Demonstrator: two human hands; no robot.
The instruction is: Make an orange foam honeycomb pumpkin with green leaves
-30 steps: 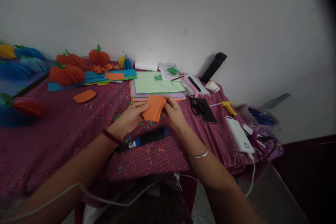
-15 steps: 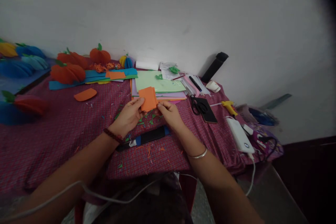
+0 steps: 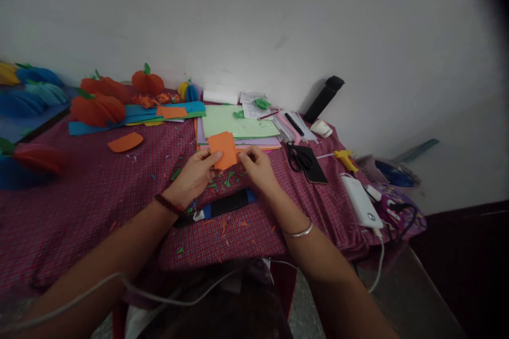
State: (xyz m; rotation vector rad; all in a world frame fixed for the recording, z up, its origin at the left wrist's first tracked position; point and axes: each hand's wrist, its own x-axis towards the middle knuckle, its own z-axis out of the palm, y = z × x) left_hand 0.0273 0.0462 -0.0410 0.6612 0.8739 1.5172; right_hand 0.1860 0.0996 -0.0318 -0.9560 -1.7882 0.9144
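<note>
a: what was in hand at that moment?
b: a small piece of orange paper (image 3: pixel 223 149), folded or layered, i couldn't tell which. it was held up just above the checked cloth (image 3: pixel 79 196), in front of the pile of coloured sheets (image 3: pixel 242 126).
a: and the hands?
b: the left hand (image 3: pixel 194 177) pinched its lower left edge, thumb on the front face and fingers behind. the right hand (image 3: pixel 258 168) was closed in a pinch at the lower right corner. both gripped the same piece.
a: which step would you call it?
b: by my reading, squaring it up. the piece stood nearly upright, facing the person, held between the two pinches.
a: what lay close by?
b: green and orange scraps (image 3: pixel 228 179) were on the cloth under the hands, and a black and blue tool (image 3: pixel 222 205) lay nearer the body. scissors (image 3: pixel 296 156) were off to the right, with a yellow glue gun (image 3: pixel 345 159) beyond them. paper pumpkins (image 3: pixel 97 108) stood far left.
a: what would a next move call for?
b: i'd judge a steady one-handed pinch, since thin layers fan apart easily. the right hand would need to come free if a tool were wanted, as the scissors lay well apart from it.
</note>
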